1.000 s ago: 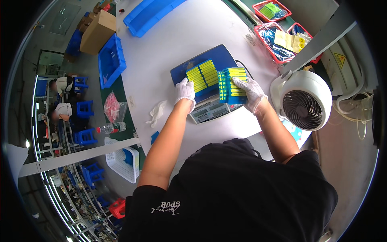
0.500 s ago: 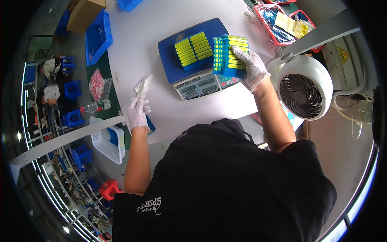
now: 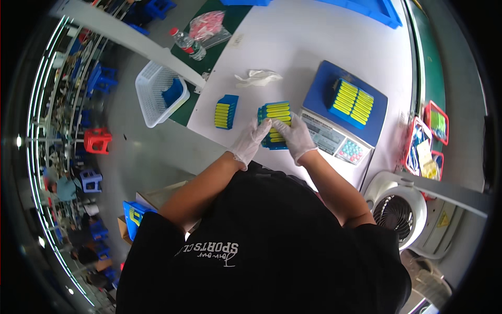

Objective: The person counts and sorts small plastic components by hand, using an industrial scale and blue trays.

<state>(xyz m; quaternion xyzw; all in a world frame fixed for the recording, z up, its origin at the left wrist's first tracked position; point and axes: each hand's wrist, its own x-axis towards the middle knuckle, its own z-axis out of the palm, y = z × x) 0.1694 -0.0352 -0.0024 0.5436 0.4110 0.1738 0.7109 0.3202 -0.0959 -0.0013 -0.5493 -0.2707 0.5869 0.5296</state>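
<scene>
In front of my body I hold a stack of blue packs with yellow-green strips between both white-gloved hands. My left hand is closed on the stack's left side. My right hand grips it from the right, its thumb and fingers across the front. A smaller group of the same packs lies on the white table left of my hands. To the right, two columns of these strips on a blue pack rest on the blue platform of a weighing scale.
A crumpled white glove or cloth lies beyond my hands. At left are a white basket, a metal post, a water bottle and a pink-filled bag. A white fan and red trays stand at right.
My view has turned. My right hand has brought the stack from beside the scale to in front of my body. My left hand has left the crumpled white item and joined on the stack.
</scene>
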